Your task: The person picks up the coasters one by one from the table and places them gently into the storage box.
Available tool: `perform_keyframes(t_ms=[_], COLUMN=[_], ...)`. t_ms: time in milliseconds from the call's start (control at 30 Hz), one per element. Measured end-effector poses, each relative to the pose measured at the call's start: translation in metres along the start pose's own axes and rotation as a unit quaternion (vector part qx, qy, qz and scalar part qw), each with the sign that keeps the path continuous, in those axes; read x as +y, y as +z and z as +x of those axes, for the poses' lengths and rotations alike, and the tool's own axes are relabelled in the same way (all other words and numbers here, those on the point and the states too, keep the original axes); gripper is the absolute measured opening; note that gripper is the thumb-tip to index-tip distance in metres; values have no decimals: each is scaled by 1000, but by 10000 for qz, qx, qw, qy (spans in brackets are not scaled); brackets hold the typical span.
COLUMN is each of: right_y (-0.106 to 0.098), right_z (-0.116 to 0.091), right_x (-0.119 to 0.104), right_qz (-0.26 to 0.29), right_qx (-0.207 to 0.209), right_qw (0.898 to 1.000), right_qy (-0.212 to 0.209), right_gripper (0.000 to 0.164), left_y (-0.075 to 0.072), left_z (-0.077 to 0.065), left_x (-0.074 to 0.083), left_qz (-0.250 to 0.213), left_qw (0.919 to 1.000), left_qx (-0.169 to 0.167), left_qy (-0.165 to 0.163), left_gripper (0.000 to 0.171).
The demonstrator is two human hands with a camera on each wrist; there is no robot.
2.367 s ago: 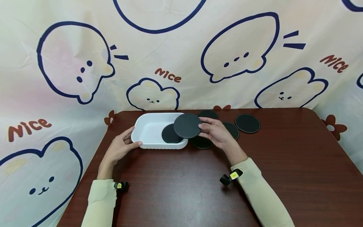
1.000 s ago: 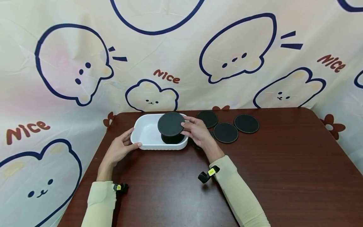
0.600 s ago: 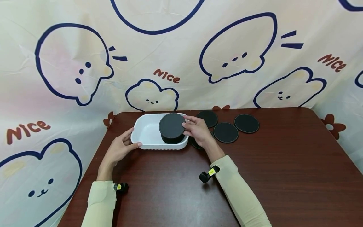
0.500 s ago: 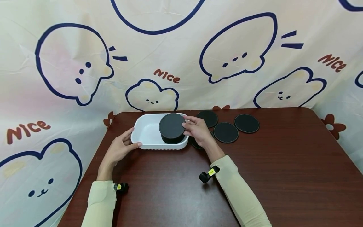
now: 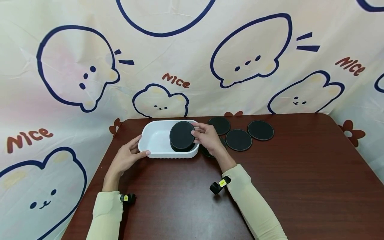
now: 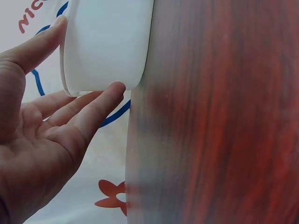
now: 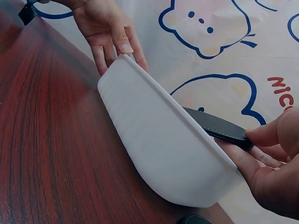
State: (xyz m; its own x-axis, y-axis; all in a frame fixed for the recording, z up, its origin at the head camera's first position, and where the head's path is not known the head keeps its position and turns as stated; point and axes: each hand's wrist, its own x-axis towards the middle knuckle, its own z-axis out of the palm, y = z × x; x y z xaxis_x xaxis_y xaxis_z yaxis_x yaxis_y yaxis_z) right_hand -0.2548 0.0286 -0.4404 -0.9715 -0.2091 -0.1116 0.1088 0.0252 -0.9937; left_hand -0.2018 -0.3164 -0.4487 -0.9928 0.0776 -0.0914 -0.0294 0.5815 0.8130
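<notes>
My left hand holds the left end of a white oblong tray, thumb at the rim and fingers along the end wall, as the left wrist view also shows. Between thumb and fingers, my right hand pinches the right edge of a round black coaster with light edge stitching. This coaster is tilted over the tray's right half. Beneath it, mostly hidden, a dark coaster lies inside the tray. In the right wrist view, the held coaster shows above the tray's rim.
Right of the tray, more black coasters lie on the brown table: one at the back, one in the middle, one at the right. Another coaster is partly behind my right hand. A printed cloth hangs behind.
My right hand has carried the coaster left from the tray's right edge to above the coaster inside, then lowered it slightly. My left hand has stayed on the tray.
</notes>
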Motion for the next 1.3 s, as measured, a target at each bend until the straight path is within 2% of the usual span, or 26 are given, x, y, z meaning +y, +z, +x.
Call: perform_keyframes(t_ms=[467, 567, 700, 733, 1133, 1300], right_y=[5, 5, 1, -1, -21, -28], right_z=[-2, -5, -9, -10, -12, -13], right_x=[-3, -4, -9, -10, -10, -13], right_qz=[-849, -1505, -2437, -2516, -2521, -2455], right_qx=[15, 145, 402, 423, 110, 125], right_qw=[9957, 9858, 9617, 9591, 9594, 9601], right_qy=[-369, -735, -1188, -1229, -1262, -1332], right_gripper=[40, 38, 37, 37, 33, 33], left_y=[0, 0, 0, 0, -1, 0], left_z=[0, 0, 0, 0, 0, -1], left_x=[-1, -1, 0, 0, -1, 0], left_qz=[-29, -34, -42, -47, -58, -39], left_qw=[10000, 10000, 10000, 10000, 10000, 10000], left_qx=[-6, -8, -19, -24, -26, -13], left_qy=[7, 12, 28, 36, 63, 64], left_gripper=[98, 98, 98, 98, 97, 97])
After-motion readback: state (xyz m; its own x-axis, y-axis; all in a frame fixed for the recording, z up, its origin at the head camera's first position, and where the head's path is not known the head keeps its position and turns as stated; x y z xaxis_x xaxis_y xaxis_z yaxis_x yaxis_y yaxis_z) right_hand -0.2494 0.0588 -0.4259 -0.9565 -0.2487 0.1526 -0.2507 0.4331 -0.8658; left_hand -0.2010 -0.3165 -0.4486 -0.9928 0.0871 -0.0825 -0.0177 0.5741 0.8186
